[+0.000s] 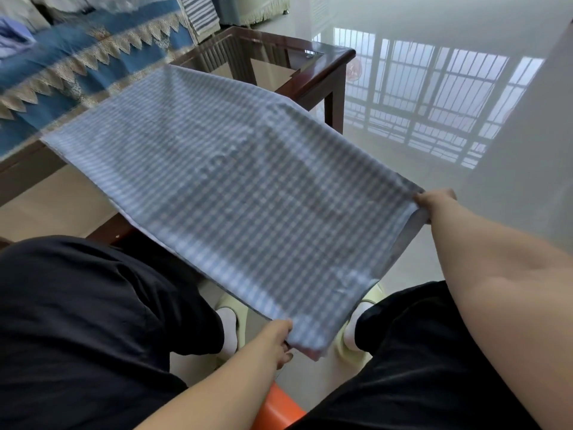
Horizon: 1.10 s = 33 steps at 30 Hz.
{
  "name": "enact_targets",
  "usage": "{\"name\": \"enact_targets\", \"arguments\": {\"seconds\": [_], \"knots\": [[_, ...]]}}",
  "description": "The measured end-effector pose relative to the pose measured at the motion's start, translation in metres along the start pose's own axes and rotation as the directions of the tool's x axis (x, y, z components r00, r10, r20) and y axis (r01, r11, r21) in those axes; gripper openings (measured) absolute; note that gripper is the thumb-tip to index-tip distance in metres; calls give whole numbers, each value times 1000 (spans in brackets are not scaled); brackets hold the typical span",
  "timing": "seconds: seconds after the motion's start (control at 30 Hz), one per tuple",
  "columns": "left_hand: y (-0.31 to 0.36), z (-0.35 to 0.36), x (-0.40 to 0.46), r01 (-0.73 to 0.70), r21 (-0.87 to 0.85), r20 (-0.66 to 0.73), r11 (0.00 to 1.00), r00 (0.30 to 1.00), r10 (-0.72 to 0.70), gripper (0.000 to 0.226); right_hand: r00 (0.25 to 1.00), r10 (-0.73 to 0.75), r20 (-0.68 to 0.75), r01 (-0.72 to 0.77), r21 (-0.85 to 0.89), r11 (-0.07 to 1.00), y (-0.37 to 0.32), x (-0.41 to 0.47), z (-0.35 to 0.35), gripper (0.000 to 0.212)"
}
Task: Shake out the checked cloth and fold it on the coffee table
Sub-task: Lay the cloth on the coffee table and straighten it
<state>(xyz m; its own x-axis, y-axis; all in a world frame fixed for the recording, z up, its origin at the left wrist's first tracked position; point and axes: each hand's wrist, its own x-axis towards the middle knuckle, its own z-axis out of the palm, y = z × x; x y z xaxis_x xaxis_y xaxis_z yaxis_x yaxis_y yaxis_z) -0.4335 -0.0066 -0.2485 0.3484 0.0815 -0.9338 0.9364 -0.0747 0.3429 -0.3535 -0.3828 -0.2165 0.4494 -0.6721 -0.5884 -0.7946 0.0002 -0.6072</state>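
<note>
The blue and white checked cloth (229, 187) is spread out flat in the air, blurred by motion, stretching from my lap out over the coffee table (338, 62). My left hand (280, 339) pinches its near corner at the bottom centre. Farther out on the right, my right hand (435, 203) pinches the other near corner. The cloth's far edge hangs over the table's glass top and hides much of it.
The dark wooden coffee table frame runs from left to the upper centre. A sofa with a blue lace-trimmed cover (77, 63) lies behind it. My knees in black trousers, my slippered feet and an orange stool edge (279, 408) are below. Shiny floor (434, 119) spreads to the right.
</note>
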Motion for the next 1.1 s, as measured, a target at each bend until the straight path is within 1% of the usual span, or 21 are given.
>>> {"name": "enact_targets", "arguments": {"seconds": [0.07,0.1,0.17,0.2,0.27,0.33,0.4,0.43,0.5,0.53,0.57,0.63,0.7,0.73,0.77,0.83,0.87,0.9,0.97,1.03,1.1], "knots": [[2,15,-3,-59,-40,-64,997,996,57,25,997,-32,-75,36,55,998,-7,-8,-7,44],[4,22,-3,-124,-16,-133,992,984,121,31,987,-75,-141,80,28,996,-10,-9,-9,39],[12,33,-9,-242,76,-296,967,921,254,47,952,-202,-231,183,-102,978,-22,-21,-13,30],[17,35,-17,-280,110,-355,954,885,301,58,934,-264,-241,229,-163,960,-29,-26,-14,30],[28,37,-38,-371,158,-378,915,833,403,78,920,-335,-205,295,-202,934,-43,-37,-12,39],[38,36,-54,-511,196,-344,837,764,546,84,921,-370,-125,358,-106,928,-59,-50,-7,47],[54,29,-62,-607,220,-272,763,713,646,80,917,-394,-52,397,62,916,-75,-60,-2,46],[64,26,-65,-644,202,-230,738,702,675,71,913,-406,-33,407,124,905,-82,-66,-1,44],[91,19,-71,-678,136,-124,723,712,691,42,901,-434,-26,430,198,881,-97,-74,0,39],[105,15,-77,-676,76,-73,733,730,680,31,895,-444,-27,437,246,865,-105,-79,-1,38],[120,9,-85,-662,-15,-28,750,750,661,27,892,-450,-28,437,305,846,-114,-85,-2,36],[151,-9,-103,-590,-246,51,769,784,618,29,895,-447,-10,409,420,810,-134,-95,-6,37],[179,-31,-113,-516,-430,89,741,792,604,33,883,-469,9,416,446,792,-152,-104,-9,43],[191,-42,-115,-513,-462,76,724,790,608,34,868,-497,11,447,420,790,-161,-107,-11,45],[201,-53,-115,-533,-454,52,714,784,619,35,850,-527,10,487,369,792,-170,-111,-11,47],[216,-68,-114,-614,-362,17,701,748,664,38,813,-582,26,557,258,790,-189,-118,-9,53],[222,-74,-113,-650,-308,21,694,725,688,34,798,-600,50,577,225,785,-200,-122,-4,54],[228,-78,-108,-683,-261,15,682,704,710,25,782,-618,83,594,205,778,-209,-127,2,55],[239,-83,-104,-729,-186,-59,659,678,733,3,731,-664,157,642,171,747,-225,-143,20,52],[251,-87,-99,-763,-143,-165,631,647,745,8,653,-703,282,707,108,699,-233,-157,43,48],[263,-88,-100,-814,-62,-212,577,576,789,10,589,-654,475,733,26,679,-236,-166,68,72]]}}
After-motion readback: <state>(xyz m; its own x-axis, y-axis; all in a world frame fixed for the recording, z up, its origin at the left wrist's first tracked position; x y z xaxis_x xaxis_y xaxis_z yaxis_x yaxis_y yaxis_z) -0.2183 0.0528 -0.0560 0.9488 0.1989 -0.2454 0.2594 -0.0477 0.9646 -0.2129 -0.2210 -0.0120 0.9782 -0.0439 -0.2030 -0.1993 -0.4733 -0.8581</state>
